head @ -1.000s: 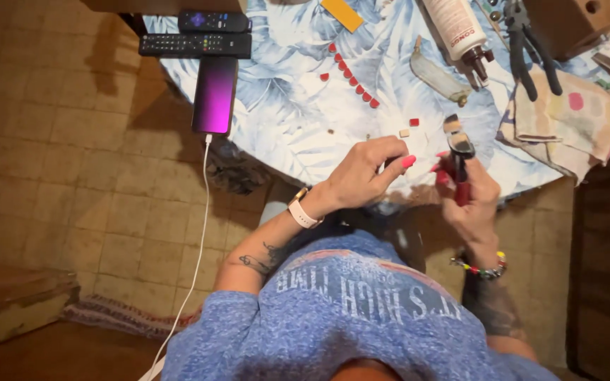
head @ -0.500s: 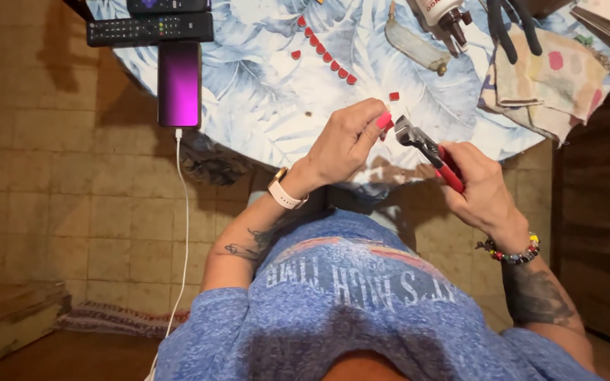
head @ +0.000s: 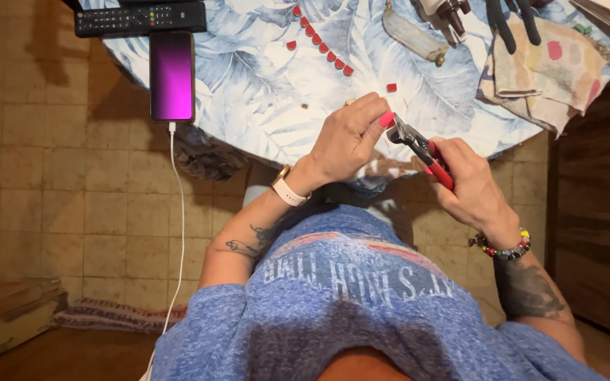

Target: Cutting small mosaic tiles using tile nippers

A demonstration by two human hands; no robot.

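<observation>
Both hands are working closer now; our right hand (head: 471, 180) is tilting the red pliers (head: 421, 148) toward nine o'clock, fingers wrapped tight; our left hand (head: 351, 134) is pinching something tiny at the jaws, can't tell what.

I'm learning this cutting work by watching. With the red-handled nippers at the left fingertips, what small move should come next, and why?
Probably a gentle squeeze of the red-handled nippers. The right hand grips the handles, and the jaws meet the left hand at its pinched fingertips, over the table's edge. What is pinched there is too small to tell; a row of red pieces lies farther off.
</observation>
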